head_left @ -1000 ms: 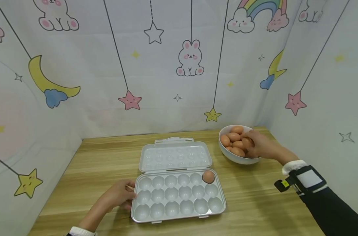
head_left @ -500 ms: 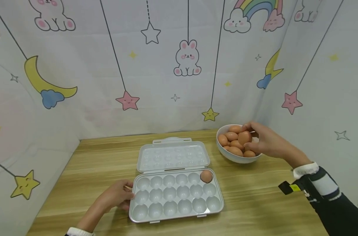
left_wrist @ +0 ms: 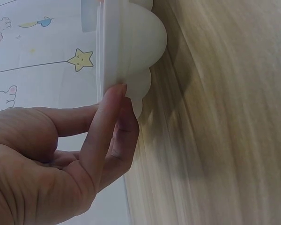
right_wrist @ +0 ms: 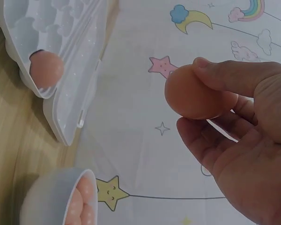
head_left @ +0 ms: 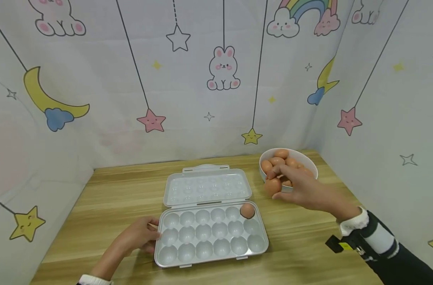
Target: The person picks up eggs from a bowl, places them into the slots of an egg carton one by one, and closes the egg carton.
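Observation:
Pinched between thumb and fingers of my right hand (head_left: 305, 189) is a brown egg (head_left: 273, 187), held up just in front of the white bowl (head_left: 313, 165). The right wrist view shows this egg (right_wrist: 199, 93) clear of everything but the hand. A white plastic egg box (head_left: 211, 261) lies with its lid (head_left: 207, 186) folded back. One egg (head_left: 247, 211) sits in its back right cup; the other cups hold none. My left hand (head_left: 136, 236) grips the box's left end, thumb at the rim (left_wrist: 113, 61) in the left wrist view, other fingers curled beside it.
Several more brown eggs (head_left: 277, 161) fill the bowl at the back right of the wooden table (head_left: 123, 198). A white cloth (head_left: 187, 87) printed with stars, moons and rabbits hangs behind the table and along both sides.
My right hand has lifted the egg out of the bowl and carried it left and toward me. The left hand keeps its hold on the box's end.

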### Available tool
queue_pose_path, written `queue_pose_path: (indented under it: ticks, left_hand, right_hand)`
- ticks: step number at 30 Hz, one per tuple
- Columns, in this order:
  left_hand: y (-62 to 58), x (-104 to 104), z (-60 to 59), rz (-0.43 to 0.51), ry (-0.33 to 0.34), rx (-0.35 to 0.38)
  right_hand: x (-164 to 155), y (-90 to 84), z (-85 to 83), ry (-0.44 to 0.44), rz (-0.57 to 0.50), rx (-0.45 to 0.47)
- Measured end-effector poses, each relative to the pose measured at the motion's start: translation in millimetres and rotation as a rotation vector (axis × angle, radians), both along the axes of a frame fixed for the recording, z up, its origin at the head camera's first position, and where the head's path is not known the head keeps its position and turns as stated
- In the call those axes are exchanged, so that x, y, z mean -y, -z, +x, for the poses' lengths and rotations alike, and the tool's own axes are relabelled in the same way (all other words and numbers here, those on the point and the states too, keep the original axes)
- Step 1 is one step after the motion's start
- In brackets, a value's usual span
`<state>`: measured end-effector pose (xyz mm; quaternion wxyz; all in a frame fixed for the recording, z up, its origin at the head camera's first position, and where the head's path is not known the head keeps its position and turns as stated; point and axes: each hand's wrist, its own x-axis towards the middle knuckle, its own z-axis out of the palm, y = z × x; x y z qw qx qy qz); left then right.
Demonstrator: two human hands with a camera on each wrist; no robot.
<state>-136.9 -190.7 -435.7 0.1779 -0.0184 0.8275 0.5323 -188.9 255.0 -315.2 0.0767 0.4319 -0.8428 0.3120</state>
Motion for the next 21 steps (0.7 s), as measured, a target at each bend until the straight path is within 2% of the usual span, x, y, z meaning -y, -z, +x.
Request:
queue_pose_path:
  ticks: [4,7,10,17,21]
  left_hand:
    - [-0.5,0.1,0.4,0.015,0.002,0.001]
    - [-0.1,0.3,1.0,0.021,0.007,0.002]
    - [0.0,0.6,0.8,0.02,0.012,-0.002]
    - [0.5,0.9,0.4,0.016,0.008,-0.006]
    - [0.9,1.4,1.0,0.035,0.012,-0.004]
  right_hand:
    - [9.8,15.3,4.0,-0.08,0.035,-0.089]
    - [16.7,28.9,3.4,-0.149,0.049,-0.095]
    - [22.7,42.8,3.2,-0.165,0.079,-0.055]
    - [32.7,76.8,5.9,-0.122,0.124,0.085]
    - [38.5,94.3,8.3,-0.095,0.163,0.119]
